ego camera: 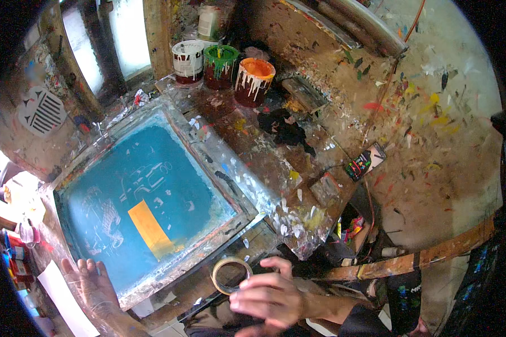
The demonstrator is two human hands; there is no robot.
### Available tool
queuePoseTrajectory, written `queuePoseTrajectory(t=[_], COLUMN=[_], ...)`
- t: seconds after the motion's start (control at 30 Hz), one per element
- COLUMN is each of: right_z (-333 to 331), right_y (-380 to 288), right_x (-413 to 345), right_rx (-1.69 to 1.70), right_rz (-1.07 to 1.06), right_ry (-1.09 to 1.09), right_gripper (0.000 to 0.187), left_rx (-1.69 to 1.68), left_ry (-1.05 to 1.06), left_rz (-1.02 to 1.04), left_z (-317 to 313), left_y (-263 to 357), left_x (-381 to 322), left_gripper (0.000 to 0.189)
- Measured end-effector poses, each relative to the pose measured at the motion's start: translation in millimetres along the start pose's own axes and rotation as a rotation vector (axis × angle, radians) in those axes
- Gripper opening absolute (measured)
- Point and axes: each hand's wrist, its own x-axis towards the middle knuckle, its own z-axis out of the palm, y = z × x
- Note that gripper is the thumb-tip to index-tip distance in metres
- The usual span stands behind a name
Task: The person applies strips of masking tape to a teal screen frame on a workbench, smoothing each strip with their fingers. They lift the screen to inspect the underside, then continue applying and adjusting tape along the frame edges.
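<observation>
A wood-framed silkscreen (185, 145) with blue-coated mesh lies tilted across the view in front of me. Pale line designs show in the mesh, and an orange-yellow strip (149, 229) lies over its lower part. At the near left corner of the screen, my left hand (90, 284) rests with its fingers spread, a glossy sheen across its back. My right hand (272, 295) is by the frame's near edge, fingers curled and slightly blurred. Its fingertips overlap the rim of a roll of tape (214, 276); whether they grip it, I cannot tell.
Paint-dripped cans, white (188, 65), green (220, 69) and orange (255, 84), stand at the back. A phone (364, 162) lies on the paint-spattered surface to the right. A white paper strip (65, 299) and several small bottles (19, 269) are at left. A wooden rail (388, 267) curves at right.
</observation>
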Motion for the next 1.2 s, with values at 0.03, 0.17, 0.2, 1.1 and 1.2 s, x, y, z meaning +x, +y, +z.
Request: queuePoseTrajectory(t=[0.03, 0.17, 0.2, 1.1, 1.2], right_z=[-15, -9, -4, 111, 113], right_y=[-10, -31, -32, 120, 125], right_x=[13, 56, 60, 50, 42], right_rx=[0.072, 0.338, 0.44, 0.378, 0.401], right_rz=[-0.008, -0.295, -0.311, 0.55, 0.63], right_ry=[0.016, 0.372, 0.366, 0.163, 0.147], right_gripper=[0.028, 0.038, 0.033, 0.019, 0.02], left_rx=[-0.018, -0.207, -0.208, 0.05, 0.096], left_ry=[-0.077, -0.328, -0.281, -0.321, -0.262], left_rz=[-0.012, -0.04, -0.048, -0.151, -0.166], left_z=[3, 8, 6, -47, -41], left_y=[-5, -21, -22, -35, -40], left_x=[3, 21, 24, 95, 92], left_gripper=[0.058, 0.053, 0.048, 0.016, 0.02])
